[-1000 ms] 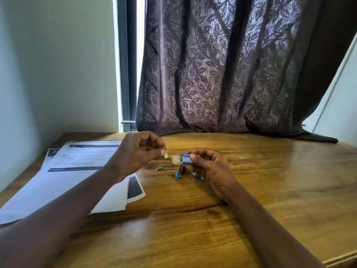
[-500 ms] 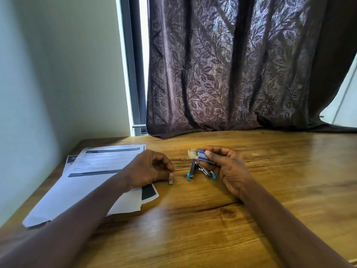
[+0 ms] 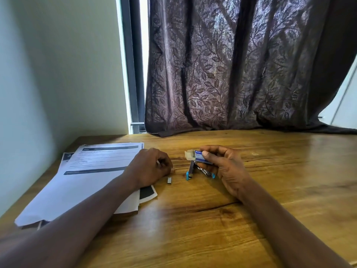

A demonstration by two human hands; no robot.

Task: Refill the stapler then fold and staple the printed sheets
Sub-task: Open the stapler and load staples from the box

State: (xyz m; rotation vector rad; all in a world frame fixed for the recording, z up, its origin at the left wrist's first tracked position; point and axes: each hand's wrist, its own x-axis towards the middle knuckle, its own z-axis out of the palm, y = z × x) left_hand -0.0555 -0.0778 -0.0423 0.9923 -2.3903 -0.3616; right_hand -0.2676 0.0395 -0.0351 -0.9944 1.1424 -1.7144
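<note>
Looks to be the refill step, with folding and stapling not yet begun. Pinches a small staple box in the right hand, thumb on top and fingers curled behind, open flap turned left, directly above the stapler. Has the stapler hinged open like an upturned V under that same hand, blue ends pointing down at the tabletop; cannot tell whether the lower fingers grip it or merely touch it. Rests the left hand knuckles-up just left of the stapler, fingers curled under; cannot tell whether anything is pinched inside. Shows a short strip of staples lying loose on the wood between that hand and the stapler. Further left of the stapler, printed sheets in a loose flat stack, unfolded, partly under the left wrist. Next, probably: pick up the strip by its sides, line it up with the open channel, slide it in, then snap the stapler closed. Calls for a light pinch, since such a strip likely breaks apart easily, and for both hands working close together at the stapler.
</note>
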